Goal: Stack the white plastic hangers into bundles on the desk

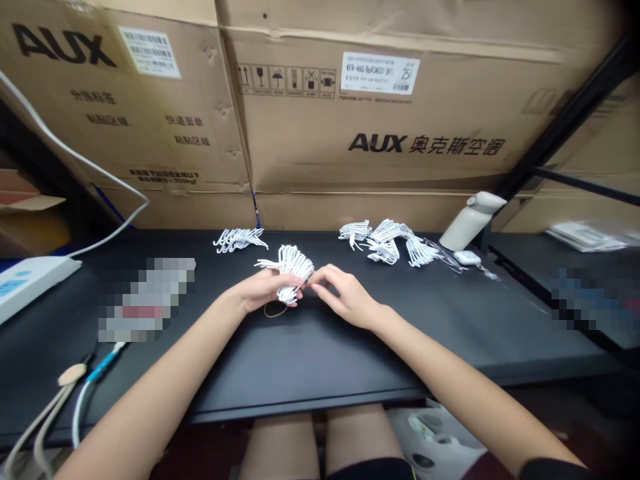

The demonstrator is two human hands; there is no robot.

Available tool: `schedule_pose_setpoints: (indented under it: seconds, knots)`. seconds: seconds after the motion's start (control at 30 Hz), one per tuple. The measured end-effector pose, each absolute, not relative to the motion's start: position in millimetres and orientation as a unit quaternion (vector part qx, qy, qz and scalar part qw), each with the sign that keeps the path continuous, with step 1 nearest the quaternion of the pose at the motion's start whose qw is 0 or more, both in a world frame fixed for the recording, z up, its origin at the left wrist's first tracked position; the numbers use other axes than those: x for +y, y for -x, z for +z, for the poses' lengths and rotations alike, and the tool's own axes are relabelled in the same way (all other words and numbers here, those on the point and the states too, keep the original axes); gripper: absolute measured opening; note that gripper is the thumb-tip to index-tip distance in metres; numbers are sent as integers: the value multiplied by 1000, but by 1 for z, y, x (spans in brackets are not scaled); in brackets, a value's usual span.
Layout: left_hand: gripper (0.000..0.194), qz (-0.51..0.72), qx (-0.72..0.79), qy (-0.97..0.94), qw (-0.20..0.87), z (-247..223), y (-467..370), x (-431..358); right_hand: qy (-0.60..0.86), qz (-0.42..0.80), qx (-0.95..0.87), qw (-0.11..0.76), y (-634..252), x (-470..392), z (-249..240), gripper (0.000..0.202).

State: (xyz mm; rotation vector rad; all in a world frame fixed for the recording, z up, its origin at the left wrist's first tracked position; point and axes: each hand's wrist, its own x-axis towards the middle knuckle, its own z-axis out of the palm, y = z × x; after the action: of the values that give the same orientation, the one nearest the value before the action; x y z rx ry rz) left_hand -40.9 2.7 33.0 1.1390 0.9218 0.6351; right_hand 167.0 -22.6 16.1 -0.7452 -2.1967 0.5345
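My left hand [267, 288] is closed around a bundle of thin white hooks [295, 267], held just above the black table. Their ends fan out toward the back and the left. A thin yellowish rubber band [275, 311] shows as a loop beneath this hand. Close by on the right, my right hand [347, 297] pinches thumb and fingers together at the bundle's edge; what lies between the fingertips is too small to make out. Another group of white hooks [240, 239] lies behind and to the left. Several more bundles of hooks [385, 233] rest at the back right.
Cardboard boxes [310, 160] wall off the back of the black table [310, 367]. A white bottle [470, 223] leans at the back right beside a small white case [467, 258]. At left are a blurred-out device [150, 300] with a cable and a white power strip [30, 283].
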Motion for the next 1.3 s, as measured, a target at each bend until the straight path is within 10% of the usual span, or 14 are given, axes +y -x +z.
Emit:
schedule_pose_setpoints:
  seconds: [0.57, 0.93, 1.3]
  knots:
    - [21, 31, 334, -578, 744, 33, 39, -4, 329, 290, -755, 488, -173, -23, 22, 15]
    - [17, -88, 283, -606, 738, 38, 31, -12, 270, 709, -538, 368, -159, -19, 15, 27]
    - [23, 29, 278, -630, 724, 41, 38, -12, 308, 643, -558, 425, -160, -21, 16, 30]
